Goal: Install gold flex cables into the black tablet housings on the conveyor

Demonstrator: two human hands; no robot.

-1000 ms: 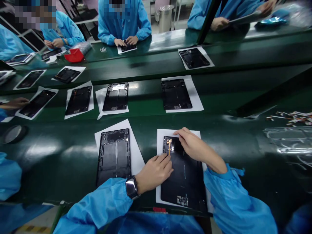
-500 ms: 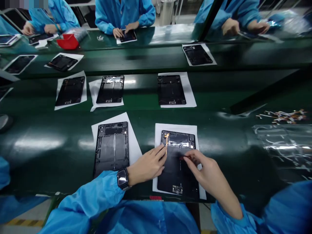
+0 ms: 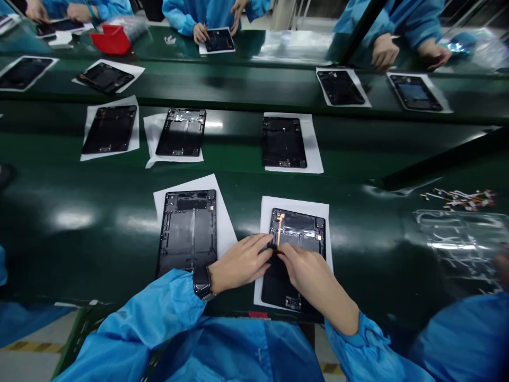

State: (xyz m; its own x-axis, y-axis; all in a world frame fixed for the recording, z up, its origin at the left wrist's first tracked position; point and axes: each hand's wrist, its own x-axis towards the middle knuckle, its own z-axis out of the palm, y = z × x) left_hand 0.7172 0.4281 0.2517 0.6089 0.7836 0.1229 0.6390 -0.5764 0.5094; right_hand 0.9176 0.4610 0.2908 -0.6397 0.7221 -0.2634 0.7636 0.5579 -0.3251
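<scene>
Tablet shell (image 3: 296, 254) lies open-side up on its white sheet (image 3: 294, 204) at lower centre of the frame, so the paper keeps it off the green belt (image 3: 99, 223). Your left hand (image 3: 242, 262) and right hand (image 3: 304, 270) meet at the lower end of the orange flex strip (image 3: 279, 231), fingertips pinched together there, apparently pressing it down; whether either actually grips it, I cannot tell. A second shell (image 3: 186, 231) waits just left.

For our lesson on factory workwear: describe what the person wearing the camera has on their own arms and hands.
Both arms are covered by loose, bright blue smock sleeves with gathered elastic cuffs: the left sleeve and the right sleeve. The left hand and right hand are bare, with no gloves or rings visible. On the left wrist sits a dark square smartwatch with a glossy black face and a dark band.
</scene>
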